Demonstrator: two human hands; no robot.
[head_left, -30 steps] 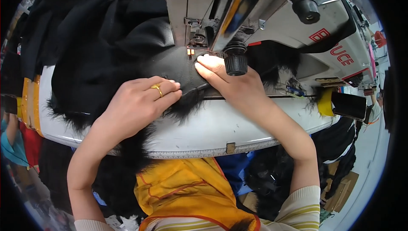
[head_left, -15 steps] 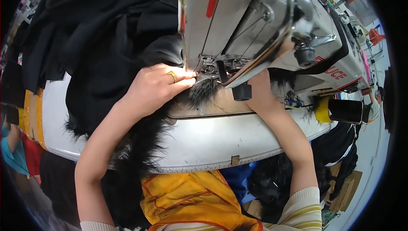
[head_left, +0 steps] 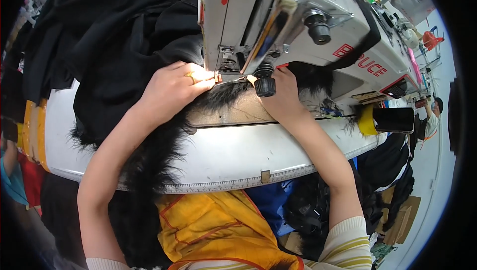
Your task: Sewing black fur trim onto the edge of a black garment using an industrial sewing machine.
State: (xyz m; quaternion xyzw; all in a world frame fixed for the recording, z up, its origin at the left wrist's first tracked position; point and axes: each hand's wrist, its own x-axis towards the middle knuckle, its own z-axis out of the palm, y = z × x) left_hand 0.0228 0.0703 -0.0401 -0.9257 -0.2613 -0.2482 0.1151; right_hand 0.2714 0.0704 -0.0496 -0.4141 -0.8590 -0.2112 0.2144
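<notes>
Black fabric (head_left: 112, 61) lies heaped under and behind my left hand (head_left: 171, 91), which wears a yellow ring. The fingers of that hand pinch the fabric's edge close to the lit needle area of a white sewing machine (head_left: 330, 41). A strip of fluffy black fur trim (head_left: 223, 96) runs from there toward my right hand (head_left: 283, 93). This hand is closed on the trim to the right of the needle, its fingertips partly hidden by the machine's black knob (head_left: 265, 87). More trim (head_left: 159, 155) hangs over the table's front edge below my left forearm.
The white table (head_left: 223, 155) has a ruler strip (head_left: 198, 186) along its front edge. A dark phone (head_left: 393, 120) stands by a yellow roll (head_left: 366, 121) at right. Orange-yellow cloth (head_left: 213, 225) covers my lap. Another person (head_left: 431, 116) is at the far right.
The view has shifted, so the machine sits farther left and more of my right hand shows beside the knob. My left hand keeps its pinch near the needle.
</notes>
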